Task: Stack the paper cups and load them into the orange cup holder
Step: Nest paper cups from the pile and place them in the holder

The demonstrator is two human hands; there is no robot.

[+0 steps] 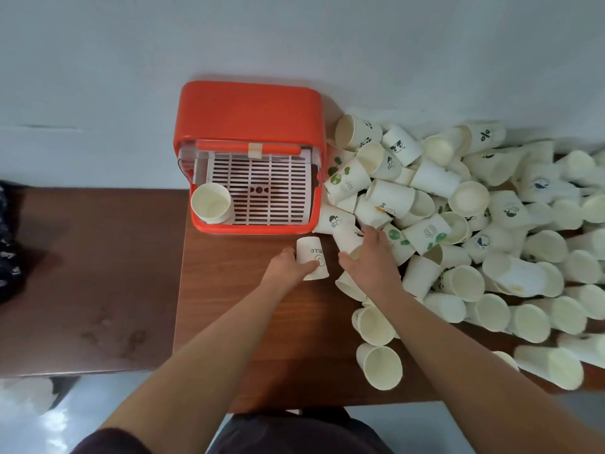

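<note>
Left hand [288, 267] wrapped round inverted "HELLO" paper cup [312, 258] on wooden table [248, 322], just before orange cup holder [248, 119]. Right hand [368, 257] closing on plain cup [348, 239] at pile edge [474, 224]. Probably featherlight, thin-walled, crushable: grip mid-wall, gently.
</note>
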